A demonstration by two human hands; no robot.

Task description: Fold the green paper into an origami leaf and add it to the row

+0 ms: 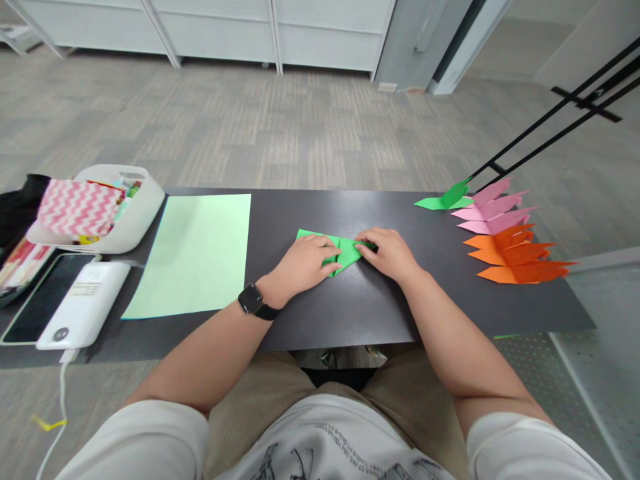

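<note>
A piece of green folded paper (349,255) lies on the dark table, narrowing to a point at its right end. My left hand (313,261), with a black watch on its wrist, rests across the left part of the paper. Its fingers are bent and press the paper down near a crease. At the pointed right end my right hand (389,253) pinches the paper between thumb and fingers, so the tip itself is partly hidden. Both hands are close together, with a short stretch of green paper showing between them.
Left of my hands lies a stack of pale green sheets (195,257). Beyond it are a white basket (145,213), a white power bank (85,307) with a cable, and a tablet (35,303). Folded green (445,199), pink (493,212) and orange paper pieces (520,257) line the right end.
</note>
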